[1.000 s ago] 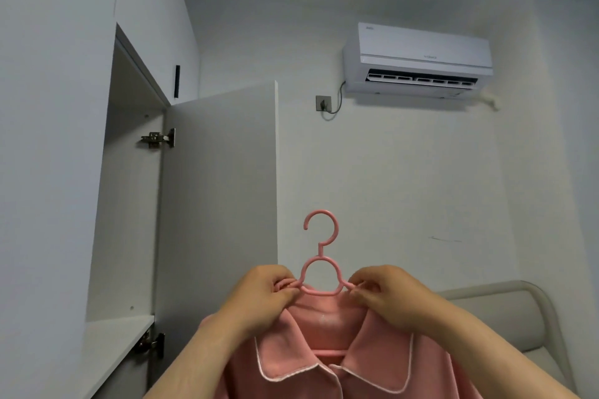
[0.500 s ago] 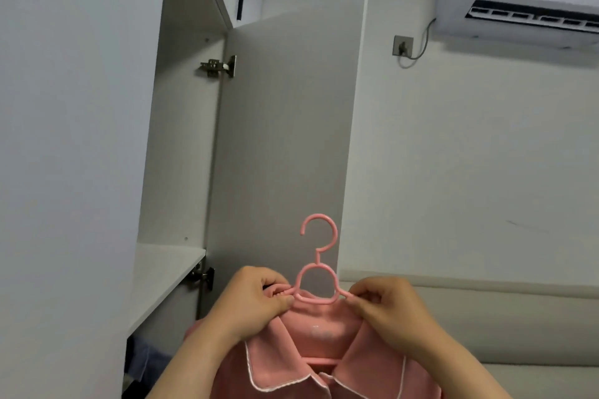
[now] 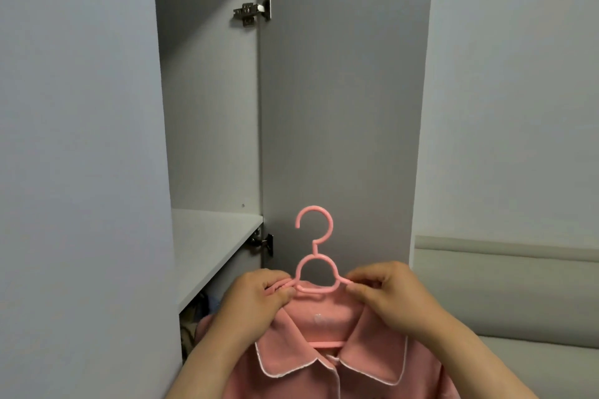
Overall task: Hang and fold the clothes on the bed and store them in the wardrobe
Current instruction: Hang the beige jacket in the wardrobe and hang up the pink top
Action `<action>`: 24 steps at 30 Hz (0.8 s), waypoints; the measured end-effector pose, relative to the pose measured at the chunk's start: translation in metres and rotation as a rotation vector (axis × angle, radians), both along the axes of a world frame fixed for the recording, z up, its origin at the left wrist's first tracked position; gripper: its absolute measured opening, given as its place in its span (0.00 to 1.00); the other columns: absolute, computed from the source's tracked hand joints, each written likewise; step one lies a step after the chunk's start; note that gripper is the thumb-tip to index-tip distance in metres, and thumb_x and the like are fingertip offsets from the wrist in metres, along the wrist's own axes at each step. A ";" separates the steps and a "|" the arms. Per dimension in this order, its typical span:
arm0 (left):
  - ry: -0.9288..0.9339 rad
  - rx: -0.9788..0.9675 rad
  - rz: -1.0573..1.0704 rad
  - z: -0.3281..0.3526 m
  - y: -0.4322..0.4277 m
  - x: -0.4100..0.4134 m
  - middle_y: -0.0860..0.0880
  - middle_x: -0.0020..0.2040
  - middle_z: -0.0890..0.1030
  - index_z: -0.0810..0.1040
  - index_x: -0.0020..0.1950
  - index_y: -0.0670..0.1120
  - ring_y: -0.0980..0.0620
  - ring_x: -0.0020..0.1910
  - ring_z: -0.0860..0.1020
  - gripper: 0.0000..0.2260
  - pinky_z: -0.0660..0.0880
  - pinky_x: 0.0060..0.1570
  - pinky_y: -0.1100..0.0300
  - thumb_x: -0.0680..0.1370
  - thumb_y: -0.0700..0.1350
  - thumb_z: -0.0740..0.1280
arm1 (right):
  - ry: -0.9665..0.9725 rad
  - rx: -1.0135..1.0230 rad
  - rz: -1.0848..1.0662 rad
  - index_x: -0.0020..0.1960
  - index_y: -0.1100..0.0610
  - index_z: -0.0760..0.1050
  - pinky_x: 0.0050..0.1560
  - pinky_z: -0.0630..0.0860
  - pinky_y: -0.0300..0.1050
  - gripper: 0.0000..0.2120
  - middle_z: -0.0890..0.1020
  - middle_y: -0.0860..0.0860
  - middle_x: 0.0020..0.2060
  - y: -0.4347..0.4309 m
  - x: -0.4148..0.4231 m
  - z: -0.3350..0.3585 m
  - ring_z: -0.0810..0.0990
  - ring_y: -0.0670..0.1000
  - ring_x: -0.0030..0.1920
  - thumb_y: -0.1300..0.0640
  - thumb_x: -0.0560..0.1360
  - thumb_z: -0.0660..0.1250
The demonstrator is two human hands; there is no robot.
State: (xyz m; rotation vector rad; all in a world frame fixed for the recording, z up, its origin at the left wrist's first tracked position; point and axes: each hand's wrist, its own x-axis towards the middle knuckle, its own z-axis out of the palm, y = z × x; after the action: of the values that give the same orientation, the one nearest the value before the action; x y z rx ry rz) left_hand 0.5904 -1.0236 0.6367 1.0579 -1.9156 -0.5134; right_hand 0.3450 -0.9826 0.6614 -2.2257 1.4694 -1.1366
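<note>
Wardrobe [image 3: 210, 107] stood open ahead, its door [image 3: 340, 107] swung rt, shelf [image 3: 207, 243] inside. Pink shirt [image 3: 324, 366] hung on pink hanger [image 3: 315, 256], up in front of the door. L hand [image 3: 256, 298] & R hand [image 3: 389, 295] each pinched a hanger shoulder.

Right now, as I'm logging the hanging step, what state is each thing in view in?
pink shirt: on the hanger, collar spread open.
pink hanger: upright, hook free, not on any rail.
left hand: fingers pinch the hanger's left arm.
right hand: fingers pinch the hanger's right arm.
wardrobe door: swung open.
</note>
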 end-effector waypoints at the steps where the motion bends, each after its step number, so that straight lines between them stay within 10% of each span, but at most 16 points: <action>1: 0.006 -0.012 0.054 -0.006 -0.002 0.004 0.57 0.33 0.77 0.81 0.38 0.58 0.60 0.33 0.74 0.08 0.70 0.35 0.62 0.74 0.46 0.71 | 0.014 0.006 0.000 0.42 0.42 0.81 0.38 0.71 0.36 0.08 0.82 0.43 0.32 -0.005 0.005 -0.002 0.72 0.36 0.34 0.56 0.75 0.71; 24: -0.006 -0.553 0.843 -0.106 -0.103 0.011 0.50 0.39 0.80 0.83 0.39 0.47 0.51 0.43 0.71 0.12 0.65 0.46 0.55 0.71 0.50 0.62 | 0.065 0.160 0.148 0.41 0.33 0.79 0.42 0.74 0.30 0.12 0.82 0.37 0.34 -0.137 0.057 -0.067 0.80 0.36 0.39 0.51 0.72 0.71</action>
State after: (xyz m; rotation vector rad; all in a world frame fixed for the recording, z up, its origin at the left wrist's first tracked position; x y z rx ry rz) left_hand 0.6018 -1.1263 0.5303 1.3323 -1.3067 0.4667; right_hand 0.4016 -1.1194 0.5941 -2.2362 1.3429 -0.8783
